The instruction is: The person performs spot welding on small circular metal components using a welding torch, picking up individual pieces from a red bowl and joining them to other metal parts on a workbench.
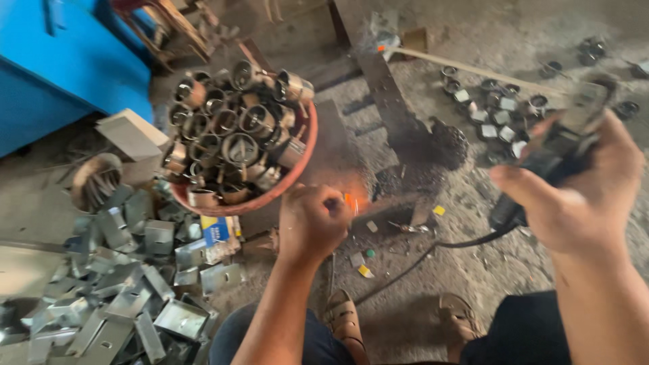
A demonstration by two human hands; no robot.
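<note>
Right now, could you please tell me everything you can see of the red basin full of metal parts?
The red basin is a round, shallow bowl, seemingly plastic, sitting on the dirty workshop floor to the left of the person's left hand. Only its right and lower rim shows, because it is heaped above the rim with short metal rings, grey and partly rust-brown, each with a small tab. A pile of bent sheet-metal brackets lies against its lower left side, and a small blue and yellow box lies just below it.

One small box (218, 233), blue, yellow and white, likely cardboard, lies on the floor just below the red basin's (297, 172) rim.
</note>
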